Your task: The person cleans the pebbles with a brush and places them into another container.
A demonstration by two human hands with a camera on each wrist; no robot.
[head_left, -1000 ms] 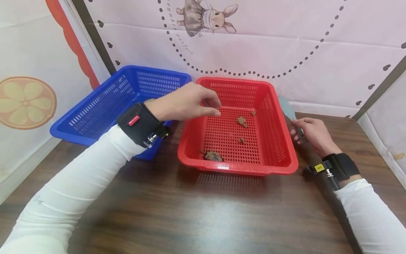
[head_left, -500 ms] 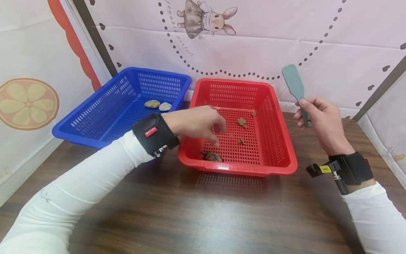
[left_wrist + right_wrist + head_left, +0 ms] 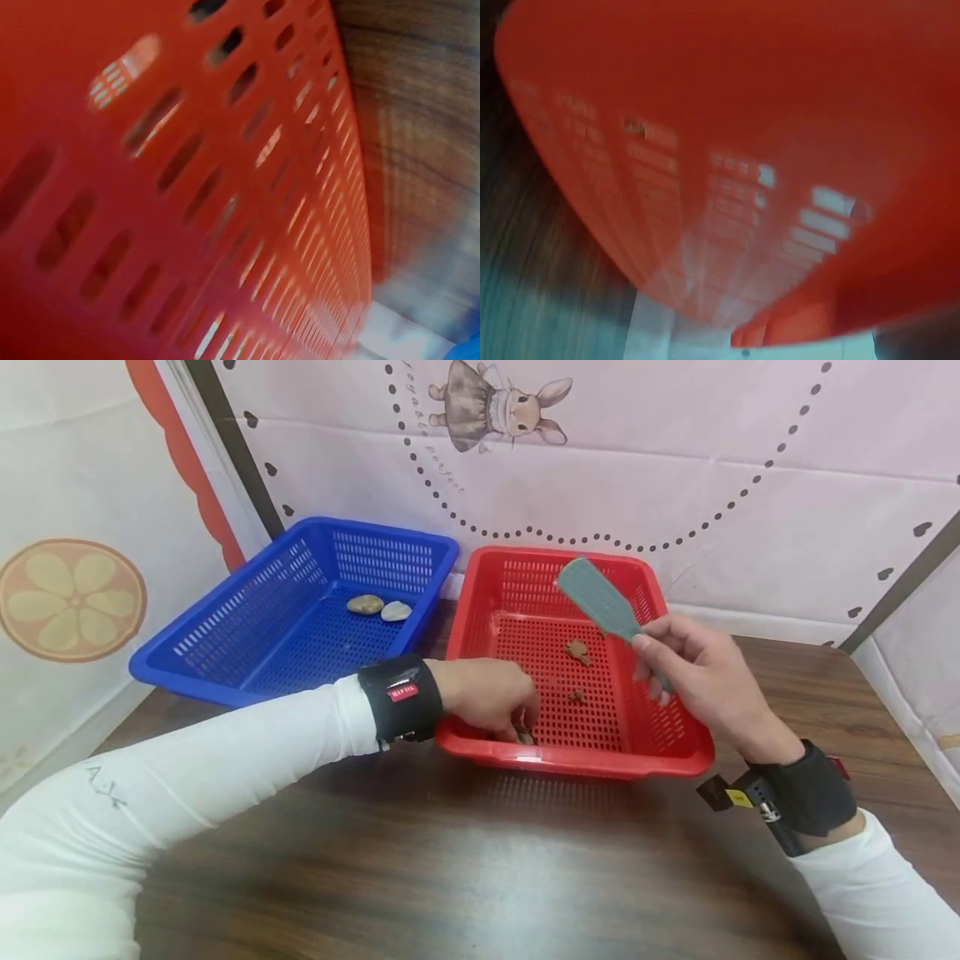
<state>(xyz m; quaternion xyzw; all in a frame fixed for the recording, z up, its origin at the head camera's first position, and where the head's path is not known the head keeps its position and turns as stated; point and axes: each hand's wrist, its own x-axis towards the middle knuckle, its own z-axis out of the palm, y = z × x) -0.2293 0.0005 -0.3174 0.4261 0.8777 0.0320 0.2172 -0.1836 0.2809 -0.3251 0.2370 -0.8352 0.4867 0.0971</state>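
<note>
In the head view my left hand (image 3: pixel 495 695) reaches into the front left corner of the red basket (image 3: pixel 573 766), its fingers curled round a dark mottled object (image 3: pixel 524 736) that they mostly cover. My right hand (image 3: pixel 705 672) holds a grey-green spatula (image 3: pixel 600 602) by its handle above the basket's right side, the blade tilted up to the left. Below the blade, a brown flat piece (image 3: pixel 577 652) and a smaller brown piece (image 3: pixel 577 697) lie on the basket floor. Both wrist views show mainly red basket wall (image 3: pixel 45 90), and no fingers can be made out there.
A blue basket (image 3: pixel 195 687) stands left of the red one, holding a tan stone (image 3: pixel 365 604) and a whitish stone (image 3: pixel 395 611). Both baskets are on a brown wooden table (image 3: pixel 480 877). Behind them hangs a pale printed cloth (image 3: pixel 645 468).
My left hand has moved down into the red basket's front left corner, onto the mottled object. The spatula in my right hand has risen from beside the basket and swung left over it.
</note>
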